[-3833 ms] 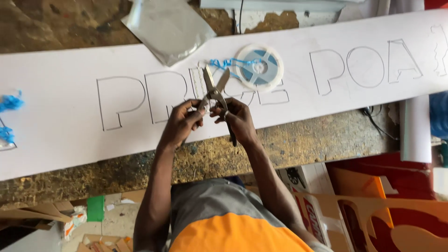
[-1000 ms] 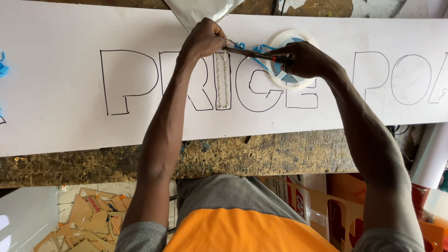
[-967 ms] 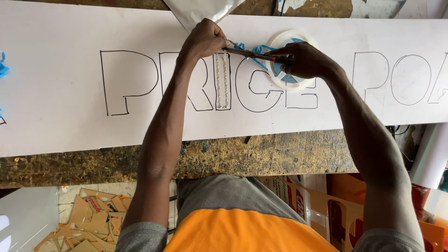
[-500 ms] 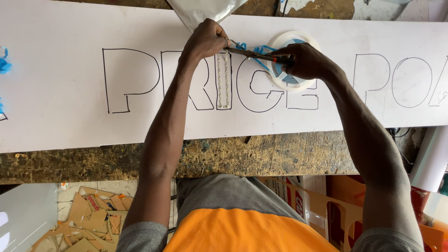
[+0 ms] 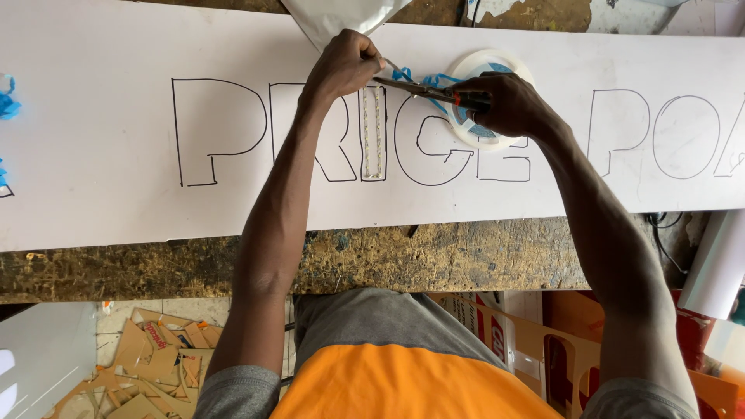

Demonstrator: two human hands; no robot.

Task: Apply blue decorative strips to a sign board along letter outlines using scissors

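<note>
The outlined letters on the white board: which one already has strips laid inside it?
The narrow straight letter, third from the left end, just below the left hand. Two pale dotted strips run down inside it; the other outlines are bare.

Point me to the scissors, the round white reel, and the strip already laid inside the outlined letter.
Metal scissors with red grip (image 5: pixel 423 88), head view: on the blades.
Round white reel of strip (image 5: pixel 473 62), head view: on its upper rim.
Pale studded strip in the outlined letter (image 5: pixel 373 140), head view: on its mid-length.

Cardboard scraps (image 5: pixel 159 372) on floor lower left, white roll (image 5: pixel 718 264) at right, silver sheet (image 5: pixel 341 17) up top.
</note>
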